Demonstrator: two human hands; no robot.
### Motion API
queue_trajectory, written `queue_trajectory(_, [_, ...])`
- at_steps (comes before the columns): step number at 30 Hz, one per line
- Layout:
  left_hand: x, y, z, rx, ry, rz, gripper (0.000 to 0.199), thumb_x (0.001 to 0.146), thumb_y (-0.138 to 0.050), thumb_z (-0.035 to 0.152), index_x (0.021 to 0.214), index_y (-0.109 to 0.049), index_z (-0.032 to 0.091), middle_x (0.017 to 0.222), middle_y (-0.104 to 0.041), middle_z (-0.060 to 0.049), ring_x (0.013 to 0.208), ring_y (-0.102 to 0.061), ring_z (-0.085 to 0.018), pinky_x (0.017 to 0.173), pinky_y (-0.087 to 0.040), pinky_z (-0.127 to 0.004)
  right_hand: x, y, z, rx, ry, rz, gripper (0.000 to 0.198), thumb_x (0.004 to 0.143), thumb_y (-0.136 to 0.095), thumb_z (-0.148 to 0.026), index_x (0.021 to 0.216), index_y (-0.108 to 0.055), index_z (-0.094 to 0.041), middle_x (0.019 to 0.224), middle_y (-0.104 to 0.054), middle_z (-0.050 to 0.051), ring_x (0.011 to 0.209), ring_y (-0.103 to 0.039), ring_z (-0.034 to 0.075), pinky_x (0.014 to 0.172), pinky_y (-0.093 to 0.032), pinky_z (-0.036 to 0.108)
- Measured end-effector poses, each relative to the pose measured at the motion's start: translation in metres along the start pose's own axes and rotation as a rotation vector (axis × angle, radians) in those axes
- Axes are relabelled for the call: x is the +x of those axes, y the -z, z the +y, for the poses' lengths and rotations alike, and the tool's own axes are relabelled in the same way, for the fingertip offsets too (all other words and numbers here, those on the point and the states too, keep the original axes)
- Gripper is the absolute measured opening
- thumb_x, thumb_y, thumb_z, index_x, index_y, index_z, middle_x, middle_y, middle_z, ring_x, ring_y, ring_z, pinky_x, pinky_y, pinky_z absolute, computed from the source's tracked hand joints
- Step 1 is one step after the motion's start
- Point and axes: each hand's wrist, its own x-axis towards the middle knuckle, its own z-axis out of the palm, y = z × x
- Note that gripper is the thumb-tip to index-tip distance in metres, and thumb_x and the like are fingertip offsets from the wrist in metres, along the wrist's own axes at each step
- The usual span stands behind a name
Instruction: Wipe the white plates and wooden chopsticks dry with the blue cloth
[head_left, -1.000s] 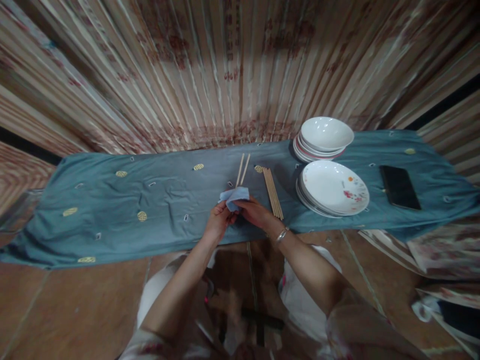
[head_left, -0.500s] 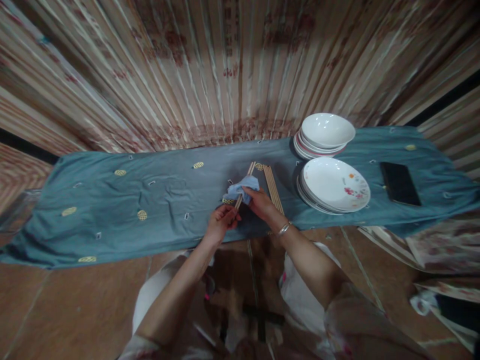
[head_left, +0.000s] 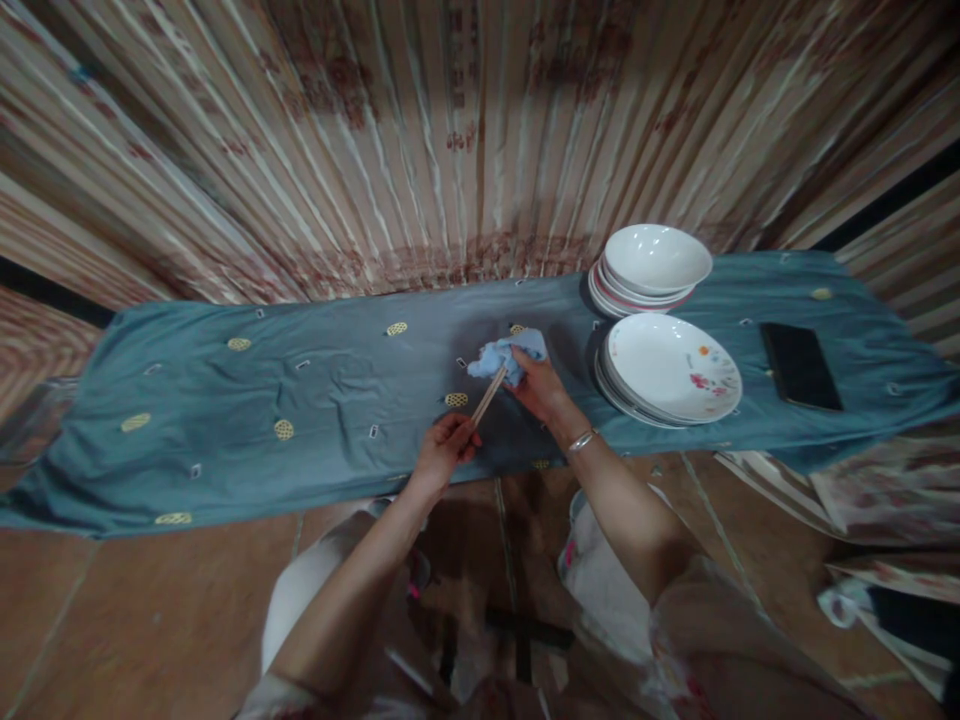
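Observation:
A pair of wooden chopsticks (head_left: 489, 396) slants up from my left hand (head_left: 445, 448), whose fingers pinch the lower ends. The upper ends go into a crumpled light blue cloth (head_left: 491, 357). My right hand (head_left: 540, 385), with a silver bangle at the wrist, is closed on this cloth around the chopsticks. Both hands are over the front half of the covered table. The other bundle of chopsticks does not show now; my right hand and the cloth cover the spot where it lay.
A green-blue cloth with yellow pineapple prints (head_left: 247, 390) covers the long narrow table. To the right stand a stack of white bowls (head_left: 656, 260) and a stack of flowered plates (head_left: 660, 365). Farther right lies a flat black object (head_left: 801, 367). A pleated curtain (head_left: 450, 150) hangs behind.
My right hand and the cloth have moved right and slightly up along the chopsticks, and now hide their tips. The loose bundle beside them has gone out of sight. My left hand is nearly still.

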Motion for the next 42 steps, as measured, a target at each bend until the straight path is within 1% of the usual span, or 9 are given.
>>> queue_trajectory(3, [0.001, 0.0, 0.0, -0.001, -0.001, 0.018, 0.037, 0.067, -0.076, 0.046, 0.069, -0.057, 0.015, 0.054, -0.053, 0.004, 0.037, -0.035, -0.002, 0.039, -0.016, -0.02, -0.004, -0.003, 0.006, -0.043, -0.04, -0.025, 0.021, 0.07, -0.075, -0.035, 0.084, -0.066, -0.023, 0.086, -0.075, 0.003, 0.089, -0.071, 0.022, 0.075, -0.057, 0.036])
queue_trajectory(10, [0.007, 0.003, 0.002, -0.038, 0.0, 0.061, 0.039, 0.067, -0.076, 0.051, 0.072, -0.059, 0.017, 0.048, -0.047, 0.005, 0.037, -0.03, -0.003, 0.038, -0.014, -0.021, -0.02, -0.017, 0.026, -0.079, -0.103, -0.155, 0.032, 0.06, -0.082, -0.043, 0.075, -0.067, -0.02, 0.08, -0.074, 0.002, 0.089, -0.069, 0.021, 0.078, -0.054, 0.034])
queue_trajectory(14, [0.009, 0.002, 0.004, -0.049, -0.027, 0.08, 0.041, 0.064, -0.077, 0.053, 0.072, -0.059, 0.017, 0.048, -0.047, 0.005, 0.038, -0.029, -0.003, 0.038, -0.014, -0.02, -0.022, -0.021, 0.029, -0.085, -0.11, -0.144, 0.036, 0.055, -0.084, -0.046, 0.074, -0.067, -0.02, 0.075, -0.074, 0.001, 0.086, -0.069, 0.02, 0.074, -0.052, 0.031])
queue_trajectory(21, [0.007, 0.001, 0.003, -0.033, -0.031, 0.059, 0.038, 0.067, -0.077, 0.05, 0.074, -0.059, 0.016, 0.05, -0.052, 0.004, 0.036, -0.031, -0.003, 0.037, -0.014, -0.02, -0.021, -0.018, 0.026, -0.089, -0.082, -0.135, 0.037, 0.055, -0.083, -0.049, 0.072, -0.068, -0.019, 0.074, -0.074, 0.001, 0.082, -0.068, 0.019, 0.078, -0.052, 0.033])
queue_trajectory(25, [0.007, 0.002, 0.002, -0.03, -0.011, 0.054, 0.037, 0.065, -0.079, 0.046, 0.073, -0.06, 0.016, 0.05, -0.052, 0.005, 0.035, -0.03, -0.003, 0.036, -0.013, -0.019, -0.021, -0.017, 0.027, -0.15, -0.053, -0.121, 0.037, 0.058, -0.081, -0.051, 0.072, -0.068, -0.019, 0.073, -0.072, 0.001, 0.078, -0.066, 0.017, 0.076, -0.051, 0.032])
queue_trajectory(30, [0.009, 0.005, 0.006, -0.061, -0.067, 0.102, 0.034, 0.067, -0.077, 0.046, 0.075, -0.063, 0.016, 0.052, -0.052, 0.004, 0.037, -0.03, -0.003, 0.036, -0.015, -0.019, -0.024, -0.019, 0.025, -0.206, -0.064, -0.192, 0.038, 0.063, -0.076, -0.053, 0.081, -0.07, -0.021, 0.083, -0.074, 0.001, 0.077, -0.065, 0.017, 0.067, -0.053, 0.03])
queue_trajectory(32, [0.01, 0.006, 0.011, -0.076, -0.088, 0.122, 0.035, 0.068, -0.076, 0.047, 0.074, -0.062, 0.016, 0.053, -0.052, 0.004, 0.038, -0.031, -0.003, 0.036, -0.015, -0.019, -0.025, -0.019, 0.023, -0.235, -0.064, -0.198, 0.036, 0.064, -0.076, -0.051, 0.085, -0.071, -0.022, 0.084, -0.074, 0.0, 0.071, -0.064, 0.016, 0.06, -0.052, 0.028])
queue_trajectory(37, [0.012, 0.014, 0.023, -0.108, -0.135, 0.18, 0.035, 0.066, -0.078, 0.043, 0.068, -0.057, 0.016, 0.052, -0.05, 0.005, 0.039, -0.031, -0.003, 0.037, -0.016, -0.018, -0.02, -0.011, 0.014, -0.374, 0.028, -0.227, 0.028, 0.066, -0.075, -0.043, 0.084, -0.073, -0.021, 0.07, -0.07, -0.003, 0.057, -0.056, 0.011, 0.051, -0.044, 0.024])
queue_trajectory(42, [0.014, 0.014, 0.025, -0.119, -0.124, 0.163, 0.032, 0.068, -0.078, 0.04, 0.07, -0.057, 0.016, 0.052, -0.05, 0.006, 0.038, -0.03, -0.002, 0.037, -0.014, -0.018, -0.026, -0.013, 0.008, -0.429, 0.042, -0.305, 0.033, 0.059, -0.082, -0.035, 0.087, -0.073, -0.02, 0.073, -0.07, -0.003, 0.066, -0.058, 0.013, 0.059, -0.046, 0.024])
